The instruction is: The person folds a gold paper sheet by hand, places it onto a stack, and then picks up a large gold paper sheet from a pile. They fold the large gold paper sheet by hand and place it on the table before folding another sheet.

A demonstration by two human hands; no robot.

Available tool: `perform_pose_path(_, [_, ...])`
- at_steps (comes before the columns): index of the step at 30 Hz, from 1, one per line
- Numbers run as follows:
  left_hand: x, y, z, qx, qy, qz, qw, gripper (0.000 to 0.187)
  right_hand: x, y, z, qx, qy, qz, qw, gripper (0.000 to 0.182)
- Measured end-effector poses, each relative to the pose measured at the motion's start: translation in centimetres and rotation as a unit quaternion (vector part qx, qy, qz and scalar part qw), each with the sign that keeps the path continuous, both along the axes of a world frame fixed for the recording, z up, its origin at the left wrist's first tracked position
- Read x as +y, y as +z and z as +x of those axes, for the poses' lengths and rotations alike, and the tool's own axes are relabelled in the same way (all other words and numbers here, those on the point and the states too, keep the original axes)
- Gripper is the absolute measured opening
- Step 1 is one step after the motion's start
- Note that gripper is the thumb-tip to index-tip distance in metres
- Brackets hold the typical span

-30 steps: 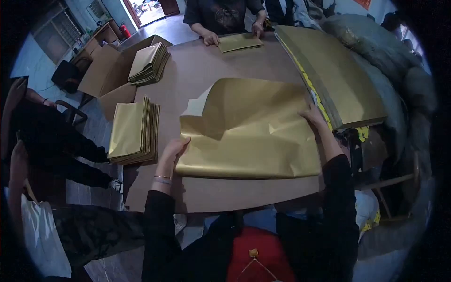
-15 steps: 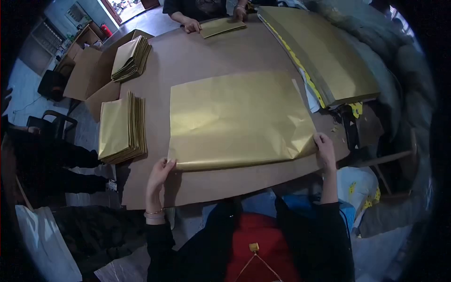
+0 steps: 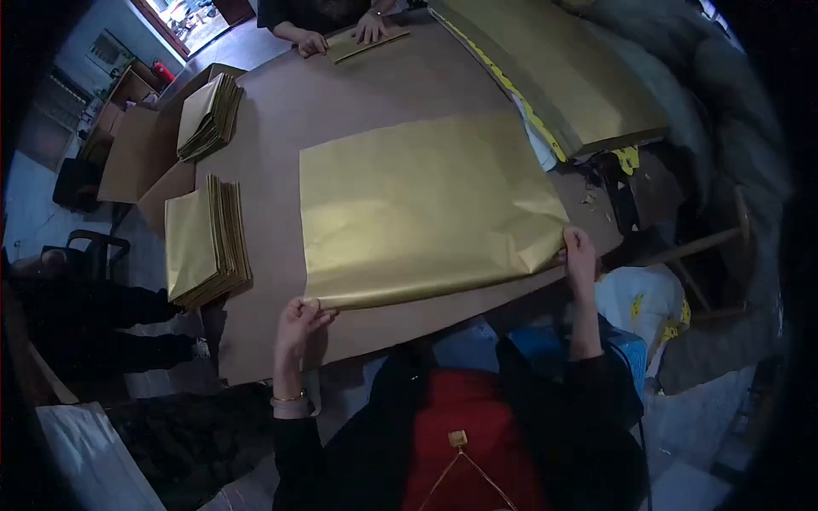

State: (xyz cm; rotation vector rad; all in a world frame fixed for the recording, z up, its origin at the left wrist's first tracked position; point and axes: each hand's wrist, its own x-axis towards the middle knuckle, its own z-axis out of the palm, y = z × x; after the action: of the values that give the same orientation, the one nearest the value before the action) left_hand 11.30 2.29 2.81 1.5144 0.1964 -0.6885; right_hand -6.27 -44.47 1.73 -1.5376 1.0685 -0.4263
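Both arms reach forward here, the hands set well apart along the near edge of a large rectangular sheet of shiny gold paper (image 3: 426, 200). The left hand (image 3: 298, 325) pinches the near left corner, thumb and fingertips drawn together, forearm rising almost straight from the dark sleeve. The right hand (image 3: 580, 260) grips the near right corner with curled fingers, a little farther forward than the left, creases running into the paper beside it. Between them the near edge curves over in a soft roll; beyond, the sheet spreads across the brown, flat-topped worktop (image 3: 273, 221). Out past the left hand stands a thick stack of folded gold paper (image 3: 194, 238). Beyond the right hand lies a long, thick pile of gold sheets (image 3: 554, 72). Far ahead of both, a co-worker's two hands (image 3: 370, 28) rest at a small folded gold piece (image 3: 348, 47).
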Motion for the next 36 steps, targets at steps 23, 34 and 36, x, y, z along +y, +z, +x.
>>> perform_pose_path(23, [-0.1,0.1,-5.8,-0.172,0.049,0.150,0.972,0.027,0.2,-3.6,-5.8,0.057,-0.013,-0.209,0.976,0.029])
perform_pose_path(34, [0.1,0.4,-7.1,-0.135,0.096,0.072,0.984,0.021,0.4,-1.6,-8.9,-0.010,0.062,-0.034,0.997,0.030])
perform_pose_path(36, [-0.1,0.5,-7.1,-0.125,0.107,0.055,0.985,0.022,-0.4,-2.8,-9.7,0.000,0.107,-0.097,0.989,0.030])
